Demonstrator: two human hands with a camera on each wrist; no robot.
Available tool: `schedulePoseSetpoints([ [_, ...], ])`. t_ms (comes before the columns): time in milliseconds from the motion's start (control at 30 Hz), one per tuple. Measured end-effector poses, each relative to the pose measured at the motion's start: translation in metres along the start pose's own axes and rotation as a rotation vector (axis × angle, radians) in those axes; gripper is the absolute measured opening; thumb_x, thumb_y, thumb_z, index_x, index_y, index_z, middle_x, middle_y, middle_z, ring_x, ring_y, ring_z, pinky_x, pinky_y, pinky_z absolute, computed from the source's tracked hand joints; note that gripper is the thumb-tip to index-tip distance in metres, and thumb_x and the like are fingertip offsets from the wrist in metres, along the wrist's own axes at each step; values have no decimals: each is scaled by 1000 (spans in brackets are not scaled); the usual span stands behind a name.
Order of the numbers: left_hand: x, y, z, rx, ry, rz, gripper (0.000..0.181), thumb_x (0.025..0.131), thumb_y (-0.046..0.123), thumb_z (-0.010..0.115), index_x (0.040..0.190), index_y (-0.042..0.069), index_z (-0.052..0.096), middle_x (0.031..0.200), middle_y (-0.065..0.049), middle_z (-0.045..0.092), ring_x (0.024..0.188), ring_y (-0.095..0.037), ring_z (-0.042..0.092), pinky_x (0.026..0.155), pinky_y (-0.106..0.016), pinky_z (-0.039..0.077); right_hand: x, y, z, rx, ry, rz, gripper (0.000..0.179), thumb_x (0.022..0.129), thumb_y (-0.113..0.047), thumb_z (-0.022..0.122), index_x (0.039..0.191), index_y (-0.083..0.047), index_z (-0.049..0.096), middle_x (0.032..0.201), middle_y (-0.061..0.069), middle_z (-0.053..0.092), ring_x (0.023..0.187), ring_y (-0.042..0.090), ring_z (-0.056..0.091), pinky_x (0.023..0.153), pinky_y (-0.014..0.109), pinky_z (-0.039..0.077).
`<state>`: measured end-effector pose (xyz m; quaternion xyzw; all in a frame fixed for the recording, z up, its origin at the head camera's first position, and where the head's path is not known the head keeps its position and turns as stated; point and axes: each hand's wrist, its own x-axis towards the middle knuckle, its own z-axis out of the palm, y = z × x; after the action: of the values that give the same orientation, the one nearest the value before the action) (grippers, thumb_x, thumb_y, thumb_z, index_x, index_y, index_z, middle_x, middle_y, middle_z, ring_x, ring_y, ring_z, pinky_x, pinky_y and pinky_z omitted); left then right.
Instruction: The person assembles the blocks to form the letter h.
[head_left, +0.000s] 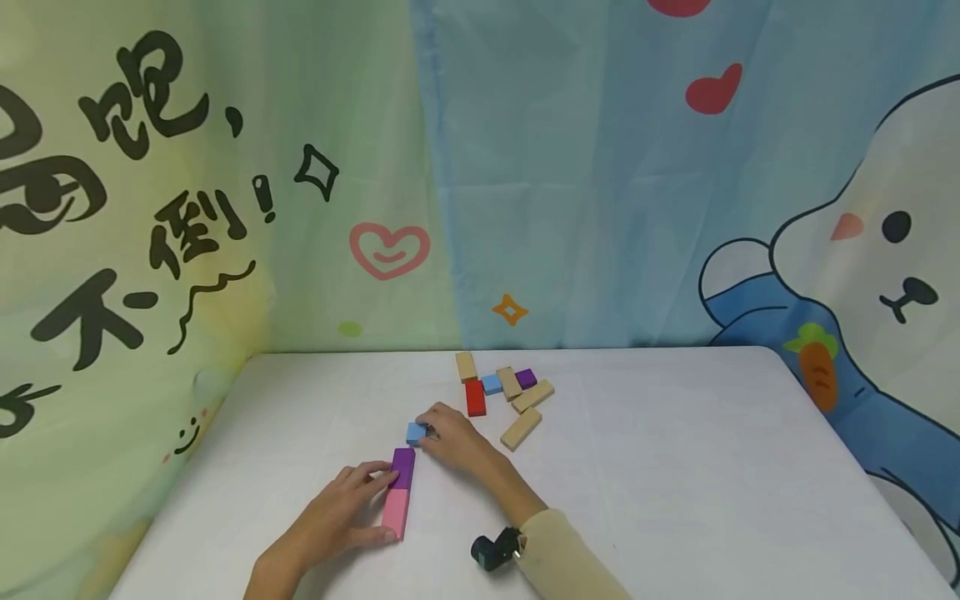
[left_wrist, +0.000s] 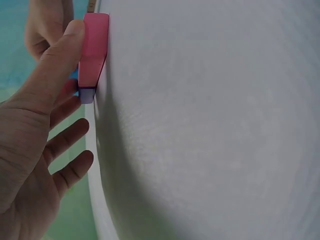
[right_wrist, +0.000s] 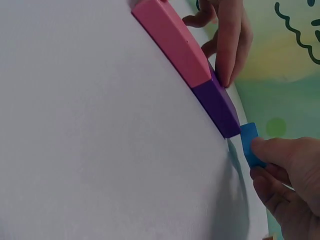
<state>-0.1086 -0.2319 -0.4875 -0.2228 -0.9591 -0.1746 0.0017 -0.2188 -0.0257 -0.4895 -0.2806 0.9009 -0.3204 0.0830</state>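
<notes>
In the head view my left hand lies against a row of two wooden blocks, a pink block and a purple block end to end. Its thumb touches the pink block's near end, and a fingertip rests along the purple block's left side; the other fingers are spread. My right hand pinches a small blue block between thumb and fingers, just beyond the purple block's far end. From the right wrist, the blue block appears tilted beside the purple block's corner.
Loose blocks lie behind the right hand: a red block, another blue block, a second purple block and several plain wooden blocks. They sit toward the back of the white table, before a printed curtain.
</notes>
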Motion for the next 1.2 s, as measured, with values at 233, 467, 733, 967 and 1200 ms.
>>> schedulePoseSetpoints([
  [233, 0, 0, -1, -13, -19, -20, 78, 71, 67, 59, 133, 20, 50, 128, 5, 53, 115, -13, 48, 92, -40, 47, 3, -9, 2, -2, -24, -28, 30, 89, -20, 60, 118, -11, 61, 112, 1, 59, 98, 8, 56, 91, 23, 47],
  [467, 0, -1, 0, -7, -31, -33, 79, 71, 68, 58, 133, 21, 49, 128, 7, 54, 114, -12, 47, 92, -40, 47, 5, -11, 5, 12, -24, -15, 22, 88, -20, 61, 110, -14, 64, 108, -1, 59, 96, 8, 57, 89, 22, 49],
  [733, 0, -3, 2, 12, 1, 8, 78, 71, 67, 58, 132, 19, 51, 126, 6, 55, 113, -12, 48, 92, -39, 47, 7, -10, 9, -3, -21, -30, 20, 87, -19, 62, 106, -13, 65, 106, -2, 61, 95, 7, 57, 88, 20, 48],
  [967, 0, -2, 0, 27, -2, 5, 77, 72, 67, 57, 132, 19, 51, 126, 6, 55, 112, -11, 48, 92, -38, 46, 8, -7, 10, -60, -12, -71, 15, 88, -21, 61, 99, -13, 67, 101, -2, 64, 96, 9, 58, 88, 20, 47],
  [1200, -1, -1, -3, 21, -48, -24, 75, 74, 66, 56, 132, 19, 51, 128, 6, 53, 113, -10, 46, 95, -38, 45, 7, -5, 11, -83, -6, -93, 14, 88, -21, 61, 98, -14, 68, 102, -3, 64, 98, 10, 58, 89, 21, 47],
])
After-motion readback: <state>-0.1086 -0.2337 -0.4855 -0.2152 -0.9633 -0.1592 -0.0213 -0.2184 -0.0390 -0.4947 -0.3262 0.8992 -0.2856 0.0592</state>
